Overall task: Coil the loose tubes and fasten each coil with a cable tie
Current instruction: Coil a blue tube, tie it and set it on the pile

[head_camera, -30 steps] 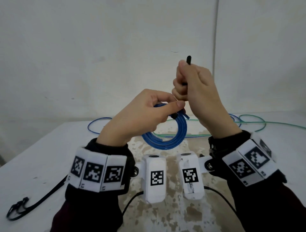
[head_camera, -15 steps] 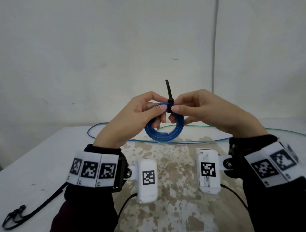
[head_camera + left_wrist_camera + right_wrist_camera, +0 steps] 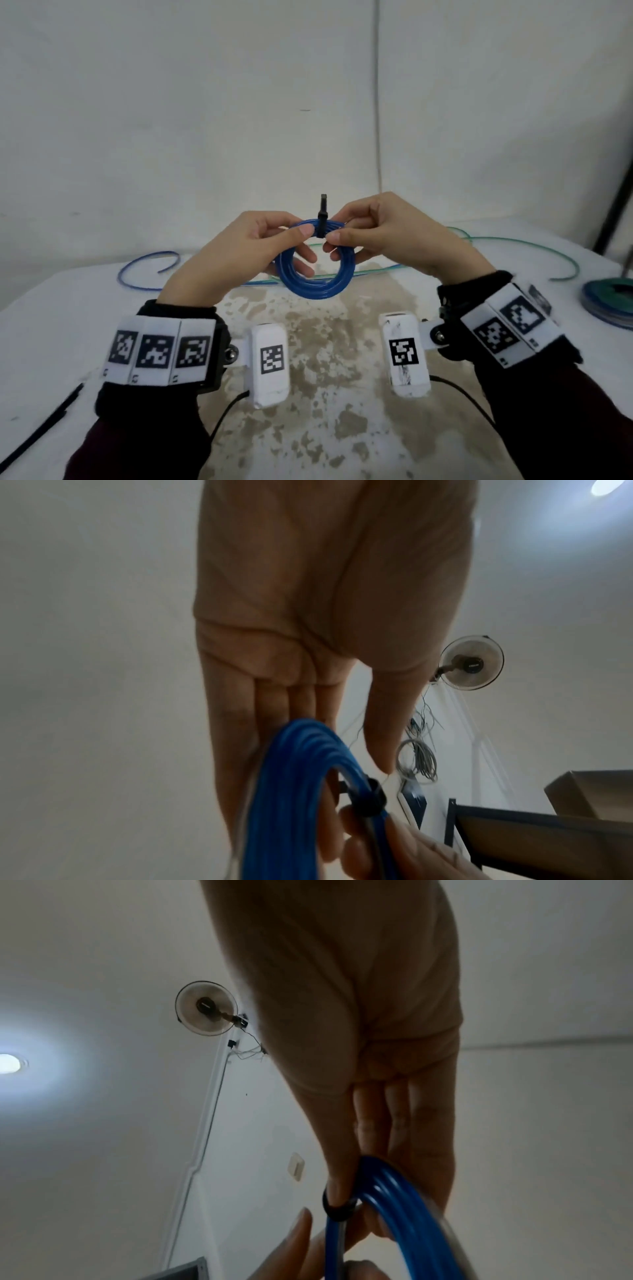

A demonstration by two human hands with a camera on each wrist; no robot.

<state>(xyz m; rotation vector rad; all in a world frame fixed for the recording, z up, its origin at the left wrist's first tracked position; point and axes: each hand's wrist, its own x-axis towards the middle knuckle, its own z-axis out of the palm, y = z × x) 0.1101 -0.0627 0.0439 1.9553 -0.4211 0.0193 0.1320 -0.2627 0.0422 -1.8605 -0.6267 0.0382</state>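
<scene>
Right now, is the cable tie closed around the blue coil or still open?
Closed: the cable tie wraps the blue coil in a loop, its tail sticking up.

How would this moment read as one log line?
left hand: holds blue coil | right hand: holds coil | cable tie: around coil

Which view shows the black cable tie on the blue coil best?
The head view: the black plastic cable tie wraps the top of the blue coiled tube, tail pointing up, between both thumbs. The left wrist view shows its band close but blurred; the right wrist view shows only a loop behind the thumb.
</scene>
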